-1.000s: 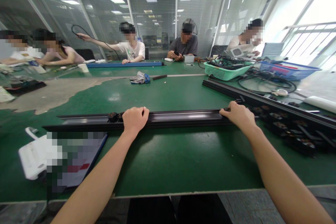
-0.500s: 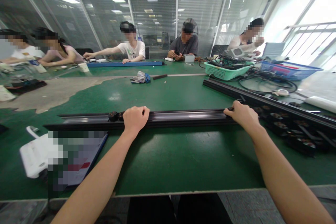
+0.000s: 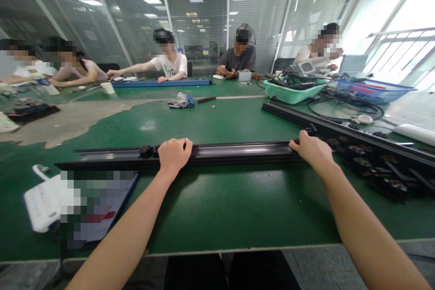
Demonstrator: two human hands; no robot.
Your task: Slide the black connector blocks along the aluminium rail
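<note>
A long black metal rail (image 3: 238, 153) with a shiny channel lies across the green table (image 3: 217, 217) in front of me. My left hand (image 3: 174, 156) is closed around it left of its middle, beside a small black part (image 3: 147, 151) seated in the channel. Near the rail's right end, my right hand (image 3: 314, 148) grips it, thumb pointing left; what lies under the palm is hidden. A second black rail (image 3: 340, 129) runs slantwise at the right, just beyond my right hand.
Black parts (image 3: 390, 181) lie at the right. Farther back stand a green basket (image 3: 292, 93) of cables and a blue basket (image 3: 377, 93). A grey-blue cloth (image 3: 181, 100) lies mid-table. At near left are a white device (image 3: 42, 201) and a folder (image 3: 115, 208). Several people sit opposite.
</note>
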